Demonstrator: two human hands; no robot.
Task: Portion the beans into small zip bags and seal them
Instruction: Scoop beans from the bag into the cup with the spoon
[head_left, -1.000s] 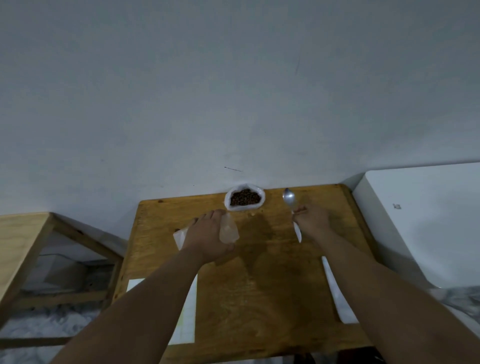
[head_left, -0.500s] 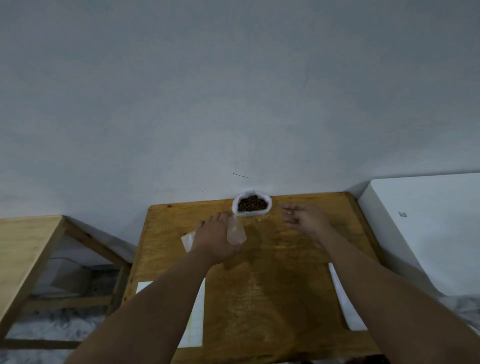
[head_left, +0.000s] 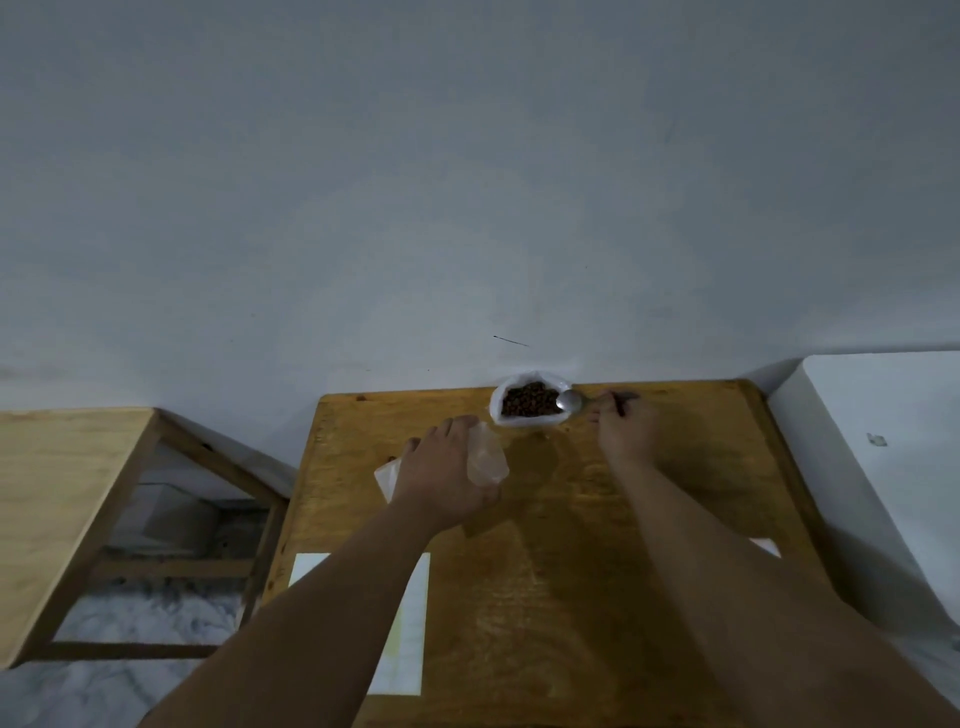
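Left hand (head_left: 441, 480) gripping one zip bag (head_left: 485, 460), right hand (head_left: 627, 432) holding one spoon (head_left: 569, 401), one bean sack (head_left: 524, 422)

The scene is being lit dimly and evenly, a cool cast being laid over the plain grey wall (head_left: 467, 182). Soft shadows are being thrown on the brown wooden tabletop (head_left: 597, 571) beneath the left hand (head_left: 441, 478), mid-frame. Straight edges are being bowed near the frame's corners, and detail is being softened throughout.
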